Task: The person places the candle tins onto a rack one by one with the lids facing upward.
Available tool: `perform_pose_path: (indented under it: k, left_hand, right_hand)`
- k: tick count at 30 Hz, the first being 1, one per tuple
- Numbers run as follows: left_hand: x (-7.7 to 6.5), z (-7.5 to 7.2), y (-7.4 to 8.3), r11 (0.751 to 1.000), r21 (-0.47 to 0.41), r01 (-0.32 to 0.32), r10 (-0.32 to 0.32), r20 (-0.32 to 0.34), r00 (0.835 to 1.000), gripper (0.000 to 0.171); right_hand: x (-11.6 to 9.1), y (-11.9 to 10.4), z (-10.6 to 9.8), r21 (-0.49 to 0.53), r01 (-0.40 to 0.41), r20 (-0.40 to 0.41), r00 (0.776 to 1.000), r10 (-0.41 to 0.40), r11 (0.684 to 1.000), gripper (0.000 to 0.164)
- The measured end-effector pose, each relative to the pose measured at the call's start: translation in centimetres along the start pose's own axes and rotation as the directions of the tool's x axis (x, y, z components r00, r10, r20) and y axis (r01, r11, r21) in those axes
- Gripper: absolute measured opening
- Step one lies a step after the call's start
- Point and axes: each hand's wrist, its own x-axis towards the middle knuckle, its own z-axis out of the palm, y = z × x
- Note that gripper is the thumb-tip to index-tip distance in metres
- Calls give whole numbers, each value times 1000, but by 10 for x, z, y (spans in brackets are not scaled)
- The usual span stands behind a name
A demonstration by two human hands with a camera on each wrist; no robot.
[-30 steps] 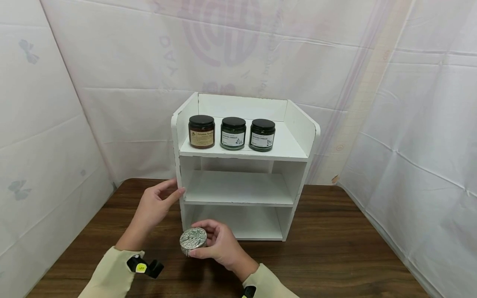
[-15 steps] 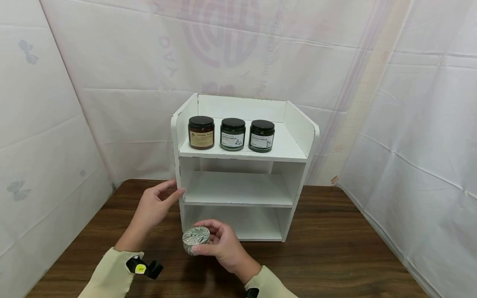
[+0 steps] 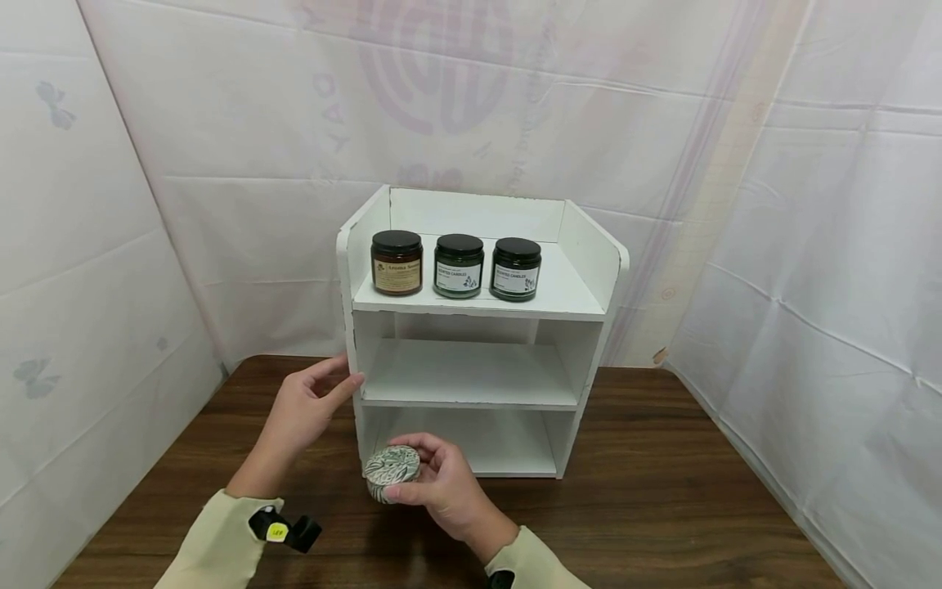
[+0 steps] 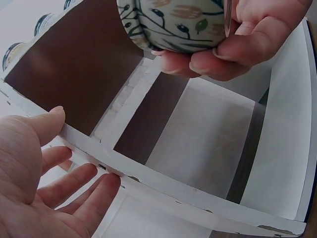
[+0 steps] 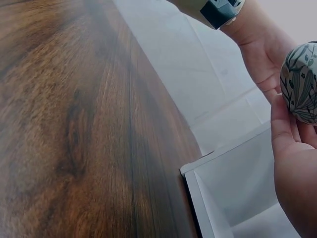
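My right hand grips a small round tin with a green-and-white leaf print, thumb at the near side and fingers around the back. It is held in front of the bottom level of a white shelf unit. In the left wrist view, dark sprigs and orange flowers show on the tin's side. My left hand rests against the unit's left side panel, its thumb at the front edge and its loosely extended fingers along the outer face.
On the top shelf stand a brown candle jar and two green candle jars, all with black lids. The unit stands on a dark wooden table. White sheets hang around the back and sides.
The tin in my right hand has shifted slightly right and up, and its top has turned a little. My left hand has stayed at the side panel.
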Motion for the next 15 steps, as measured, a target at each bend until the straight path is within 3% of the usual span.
perform_pose_path:
  k: [15]
  left_hand:
    - [1,0,-2,1000,3,-15,15,1,1000,56]
  right_hand:
    - [-7,-4,-10,-73,0,15,1000,1,997,76]
